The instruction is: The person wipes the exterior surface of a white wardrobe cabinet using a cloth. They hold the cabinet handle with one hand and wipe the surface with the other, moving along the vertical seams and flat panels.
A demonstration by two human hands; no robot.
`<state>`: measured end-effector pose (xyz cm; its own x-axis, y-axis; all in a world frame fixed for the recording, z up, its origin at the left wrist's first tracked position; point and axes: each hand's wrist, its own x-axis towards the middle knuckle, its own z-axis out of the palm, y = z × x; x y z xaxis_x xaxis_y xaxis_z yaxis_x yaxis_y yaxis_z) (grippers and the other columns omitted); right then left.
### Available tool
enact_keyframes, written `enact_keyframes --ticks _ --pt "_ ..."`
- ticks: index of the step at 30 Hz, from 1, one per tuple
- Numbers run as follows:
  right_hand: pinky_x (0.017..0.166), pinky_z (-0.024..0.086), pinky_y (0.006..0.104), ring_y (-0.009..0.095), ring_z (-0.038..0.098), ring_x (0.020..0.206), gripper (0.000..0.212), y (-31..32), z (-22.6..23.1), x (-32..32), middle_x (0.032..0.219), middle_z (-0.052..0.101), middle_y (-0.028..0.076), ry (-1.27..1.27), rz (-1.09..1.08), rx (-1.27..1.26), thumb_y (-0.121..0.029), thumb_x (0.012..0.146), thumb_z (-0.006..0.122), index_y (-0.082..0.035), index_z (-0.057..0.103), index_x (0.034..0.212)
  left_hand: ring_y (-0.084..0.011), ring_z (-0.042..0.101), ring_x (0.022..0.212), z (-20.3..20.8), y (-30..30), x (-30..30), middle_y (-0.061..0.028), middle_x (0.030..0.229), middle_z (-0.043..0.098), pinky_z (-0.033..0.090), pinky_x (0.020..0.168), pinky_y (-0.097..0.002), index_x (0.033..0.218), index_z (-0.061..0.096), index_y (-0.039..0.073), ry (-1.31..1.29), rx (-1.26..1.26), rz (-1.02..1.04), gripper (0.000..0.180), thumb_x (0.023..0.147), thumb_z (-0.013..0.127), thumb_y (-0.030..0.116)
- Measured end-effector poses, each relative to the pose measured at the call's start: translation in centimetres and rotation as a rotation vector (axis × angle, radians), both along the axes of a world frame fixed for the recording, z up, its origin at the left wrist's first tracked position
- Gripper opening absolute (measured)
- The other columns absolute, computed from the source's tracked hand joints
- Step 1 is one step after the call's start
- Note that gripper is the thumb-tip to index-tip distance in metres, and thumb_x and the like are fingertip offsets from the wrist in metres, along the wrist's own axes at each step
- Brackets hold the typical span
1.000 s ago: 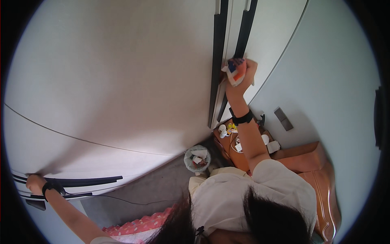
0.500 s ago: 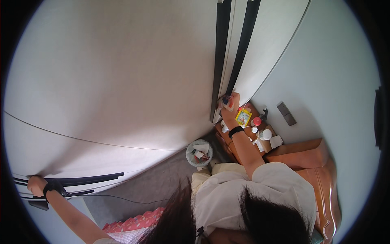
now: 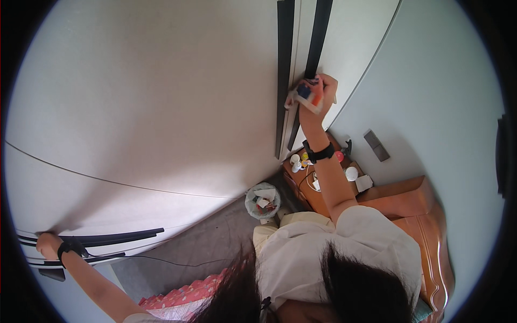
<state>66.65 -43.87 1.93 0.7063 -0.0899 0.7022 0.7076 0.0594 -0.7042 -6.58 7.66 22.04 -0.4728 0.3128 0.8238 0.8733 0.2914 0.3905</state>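
My right hand (image 3: 325, 91) is closed around a crumpled cloth (image 3: 308, 92) patterned in red, white and dark blue. It presses the cloth against one of two long black handle strips (image 3: 319, 37) on the pale wardrobe doors (image 3: 161, 81). Far to the left, my left hand (image 3: 49, 245) is closed at another black handle strip (image 3: 116, 237) along a door's edge. Its fingertips are partly hidden there. Each wrist wears a black band.
A brown bedside table (image 3: 293, 177) below my right arm bears small bottles, cables and a white jar (image 3: 351, 173). A lined bin (image 3: 263, 200) with litter stands on the grey floor. An orange-brown headboard (image 3: 398, 199) is at the right. A thin cable (image 3: 161, 262) crosses the floor.
My right hand has slid up along the black handle strip with the cloth. The forearm now covers part of the bedside table. My left hand stays in place.
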Motion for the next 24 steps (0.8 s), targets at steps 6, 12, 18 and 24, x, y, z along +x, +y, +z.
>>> enact_keyframes --ticks 6,12,18,24 --pt "0.098 0.034 0.0452 0.041 0.04 0.115 0.058 0.2 -5.2 1.2 0.129 0.038 0.025 -0.222 -0.407 -0.271 -0.01 0.074 0.064 -0.006 0.048 0.13 -0.0353 0.069 0.086 -0.8 -2.2 6.0 -0.0243 0.092 0.068 0.055 0.072 -0.0449 0.08 0.055 -0.005 0.114 -0.143 0.018 0.036 0.087 0.049 0.03" --pt "0.097 0.036 0.043 0.038 0.041 0.114 0.069 0.3 -9.3 -0.3 0.126 0.041 0.02 -0.061 -0.308 -0.3 -0.002 0.066 0.066 -0.005 0.045 0.132 -0.0343 0.07 0.083 0.5 -2.0 1.8 -0.0205 0.089 0.069 0.056 0.07 -0.0421 0.081 0.057 -0.002 0.082 -0.104 0.08 0.031 0.087 0.05 0.027" --pt "0.093 0.04 0.0439 0.04 0.046 0.108 0.063 -0.5 -16.0 -0.8 0.119 0.042 0.021 0.025 -0.272 -0.413 -0.002 0.07 0.063 -0.002 0.043 0.129 -0.0308 0.07 0.082 0.2 -1.1 1.3 -0.0167 0.087 0.069 0.056 0.069 -0.04 0.08 0.058 -0.003 0.151 -0.037 0.117 0.032 0.089 0.048 0.026" --pt "0.092 0.041 0.0443 0.043 0.047 0.107 0.054 -1.5 -21.2 -1.7 0.116 0.044 0.023 0.115 -0.212 -0.472 -0.001 0.074 0.059 -0.001 0.044 0.126 -0.036 0.069 0.086 1.0 -6.1 9.9 -0.0229 0.093 0.069 0.055 0.074 -0.045 0.08 0.062 -0.004 -0.165 0.075 0.012 0.036 0.088 0.046 0.028"
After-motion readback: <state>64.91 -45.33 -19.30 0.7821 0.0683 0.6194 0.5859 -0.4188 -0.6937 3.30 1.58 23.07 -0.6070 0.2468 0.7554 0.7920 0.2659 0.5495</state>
